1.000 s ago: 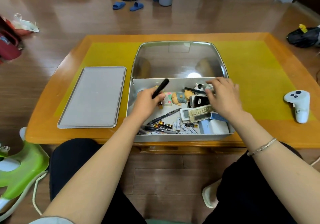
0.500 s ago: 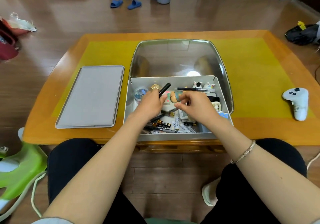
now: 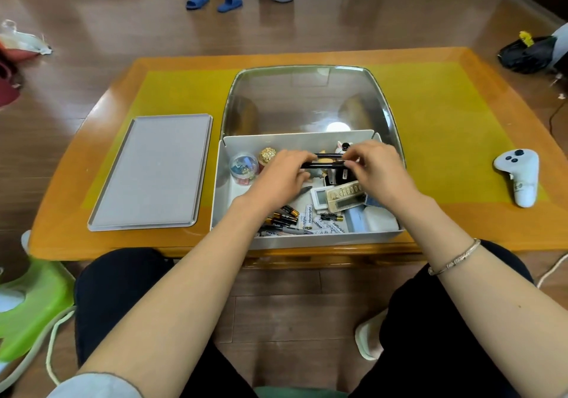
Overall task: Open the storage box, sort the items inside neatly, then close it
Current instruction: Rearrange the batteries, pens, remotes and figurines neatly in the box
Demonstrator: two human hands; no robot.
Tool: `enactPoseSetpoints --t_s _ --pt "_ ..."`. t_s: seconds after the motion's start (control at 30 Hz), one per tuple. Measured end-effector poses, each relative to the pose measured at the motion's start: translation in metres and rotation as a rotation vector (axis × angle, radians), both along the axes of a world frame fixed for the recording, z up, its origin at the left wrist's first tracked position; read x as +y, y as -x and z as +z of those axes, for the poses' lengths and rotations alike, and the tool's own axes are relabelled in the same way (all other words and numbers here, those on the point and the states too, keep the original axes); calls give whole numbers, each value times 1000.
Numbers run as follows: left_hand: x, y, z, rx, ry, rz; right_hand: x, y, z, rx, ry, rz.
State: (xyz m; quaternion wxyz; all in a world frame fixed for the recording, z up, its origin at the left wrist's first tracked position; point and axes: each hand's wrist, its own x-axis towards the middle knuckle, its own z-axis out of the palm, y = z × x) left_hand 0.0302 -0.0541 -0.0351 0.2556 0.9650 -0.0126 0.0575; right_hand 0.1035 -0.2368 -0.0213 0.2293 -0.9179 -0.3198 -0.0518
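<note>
Head: gray tray [image 3: 150, 171] beside storage box [image 3: 307, 239].

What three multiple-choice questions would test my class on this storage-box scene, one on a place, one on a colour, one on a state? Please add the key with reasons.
1. Where does the grey lid lie?
A. On the table, left of the storage box
B. Inside the box
C. On the floor

2. What colour are the slippers on the floor beyond the table?
A. Red
B. Blue
C. White

3. What are the two hands doing?
A. Both rest flat on the table
B. Both hold black pens over the box
C. Both press the lid down

Key: 1 A, the lid lies flat on the table beside the storage box. 2 B, both slippers are blue. 3 B, the left hand and the right hand grip the black pens at opposite ends above the box.
</note>
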Motion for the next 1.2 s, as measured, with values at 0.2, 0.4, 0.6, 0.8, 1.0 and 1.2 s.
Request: enactPoseSetpoints --t_s 0.2,0.4,0.6,0.8,1.0,1.2 --pt "16 6 -8 -29 -2 107 -26 -17 -9 -45 -41 -237" --pt "41 36 -20 121 -87 220 -26 -14 -10 -52 156 -345" --pt "50 51 -37 441 -75 201 -2 8 -3 -165 114 -167" --pt "46 42 -47 429 22 240 33 36 -6 183 252 275" --pt "46 35 -48 458 -91 198 64 47 -22 356 461 399" --pt "46 33 -43 560 -180 166 84 50 -36 388 514 442"
